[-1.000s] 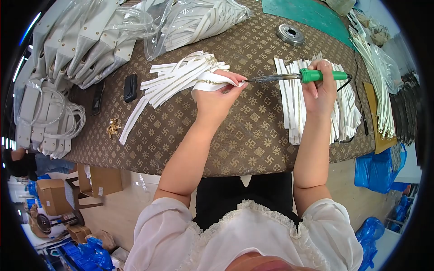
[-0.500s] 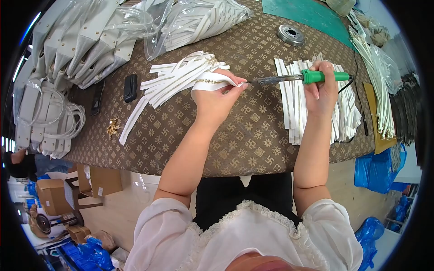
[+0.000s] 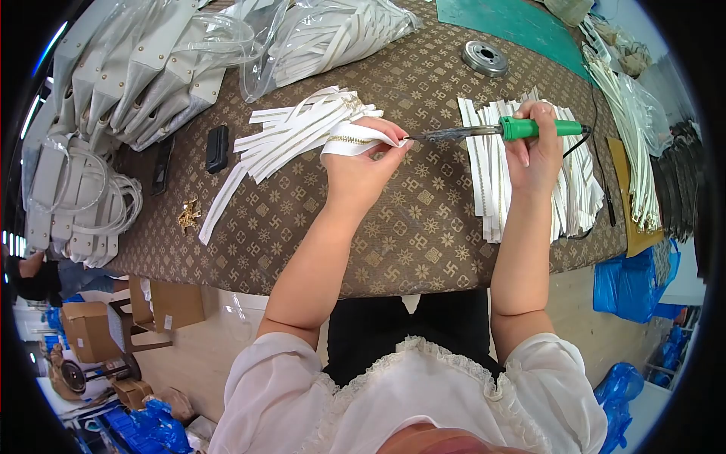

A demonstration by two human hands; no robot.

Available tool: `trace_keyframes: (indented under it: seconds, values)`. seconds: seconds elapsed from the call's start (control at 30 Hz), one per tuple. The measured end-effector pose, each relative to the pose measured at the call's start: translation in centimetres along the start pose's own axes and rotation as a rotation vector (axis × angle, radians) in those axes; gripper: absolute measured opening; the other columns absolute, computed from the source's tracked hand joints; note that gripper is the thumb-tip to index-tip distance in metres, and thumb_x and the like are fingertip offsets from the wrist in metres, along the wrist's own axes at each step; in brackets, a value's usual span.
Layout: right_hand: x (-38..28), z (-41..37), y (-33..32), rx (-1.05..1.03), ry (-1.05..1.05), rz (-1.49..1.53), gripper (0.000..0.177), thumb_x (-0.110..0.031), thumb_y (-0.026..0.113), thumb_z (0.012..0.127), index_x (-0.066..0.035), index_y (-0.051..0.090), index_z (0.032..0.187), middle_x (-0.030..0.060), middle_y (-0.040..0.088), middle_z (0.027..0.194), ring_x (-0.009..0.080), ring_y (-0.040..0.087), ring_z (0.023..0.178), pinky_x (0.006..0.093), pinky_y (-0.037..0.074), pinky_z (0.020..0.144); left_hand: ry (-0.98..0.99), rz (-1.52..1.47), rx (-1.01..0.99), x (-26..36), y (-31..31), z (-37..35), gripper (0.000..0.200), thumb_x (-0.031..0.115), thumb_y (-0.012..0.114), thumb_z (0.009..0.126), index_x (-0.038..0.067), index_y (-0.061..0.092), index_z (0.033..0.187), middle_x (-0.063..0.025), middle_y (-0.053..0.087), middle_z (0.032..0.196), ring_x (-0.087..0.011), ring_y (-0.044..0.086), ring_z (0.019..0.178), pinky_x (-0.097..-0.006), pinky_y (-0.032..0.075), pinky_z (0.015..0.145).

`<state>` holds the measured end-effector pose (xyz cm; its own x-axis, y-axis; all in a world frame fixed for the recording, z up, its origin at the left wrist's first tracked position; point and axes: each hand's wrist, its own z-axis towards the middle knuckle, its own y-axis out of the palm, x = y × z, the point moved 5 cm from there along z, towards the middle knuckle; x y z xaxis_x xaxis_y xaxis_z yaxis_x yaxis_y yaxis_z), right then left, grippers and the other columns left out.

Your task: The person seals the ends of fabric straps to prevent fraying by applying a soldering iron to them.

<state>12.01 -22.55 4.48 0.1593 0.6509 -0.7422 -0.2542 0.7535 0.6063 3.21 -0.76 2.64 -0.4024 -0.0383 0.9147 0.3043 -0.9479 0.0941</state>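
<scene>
My left hand [image 3: 364,160] pinches the end of a white zipper strip [image 3: 344,144] with gold teeth, which curls over the fingers. In my right hand [image 3: 538,151] is a soldering iron with a green handle [image 3: 518,128], its dark shaft pointing left. The iron's tip meets the zipper end at my left fingertips, or lies very close to it. A fanned pile of white zippers [image 3: 291,130] spreads out just left of my left hand. Beneath my right hand lies a second, neatly lined-up row of white zippers [image 3: 495,185].
Small gold metal pieces [image 3: 188,214] and a black case [image 3: 217,149] lie at the left. White bags [image 3: 144,68] and a plastic bag of zippers [image 3: 340,38] fill the back left. A round metal weight [image 3: 485,58] and a green mat [image 3: 514,30] are behind; the iron's cord [image 3: 595,121] runs right.
Both hands have shifted very slightly to the left, with the zipper and the iron. The iron's tip stays at the zipper end.
</scene>
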Motion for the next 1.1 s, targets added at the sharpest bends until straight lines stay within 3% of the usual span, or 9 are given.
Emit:
trace_keyframes:
  seconds: [0.37, 0.6, 1.1]
  values:
    - [-0.4, 0.2, -0.3, -0.022, -0.012, 0.055, 0.018, -0.023, 0.053, 0.089, -0.006, 0.048, 0.081, 0.0061, 0.053, 0.079, 0.0044, 0.030, 0.033, 0.0167, 0.026, 0.034, -0.084, 0.006, 0.015, -0.6, -0.5, 0.0, 0.016, -0.007, 0.069, 0.069, 0.000, 0.054, 0.071, -0.0069, 0.060, 0.076, -0.0102, 0.057, 0.068, -0.0238, 0.047, 0.058]
    - [-0.2, 0.0, -0.1, 0.004, 0.006, 0.061, 0.019, -0.022, 0.052, 0.089, -0.006, 0.048, 0.081, 0.0062, 0.053, 0.079, 0.0042, 0.030, 0.033, 0.0165, 0.026, 0.034, 0.131, 0.200, 0.029, 0.7, -0.1, 0.0, 0.018, -0.005, 0.069, 0.068, 0.003, 0.053, 0.065, -0.0047, 0.061, 0.075, -0.0130, 0.056, 0.068, -0.0254, 0.046, 0.061]
    - [0.1, 0.0, 0.1, -0.023, 0.024, 0.044, 0.015, -0.018, 0.051, 0.089, -0.006, 0.046, 0.081, 0.0066, 0.052, 0.078, 0.0046, 0.028, 0.032, 0.0165, 0.025, 0.033, 0.185, 0.234, 0.017, 0.4, -0.2, 0.0, 0.015, -0.004, 0.068, 0.067, 0.003, 0.055, 0.066, -0.0035, 0.060, 0.072, -0.0133, 0.057, 0.066, -0.0266, 0.046, 0.062]
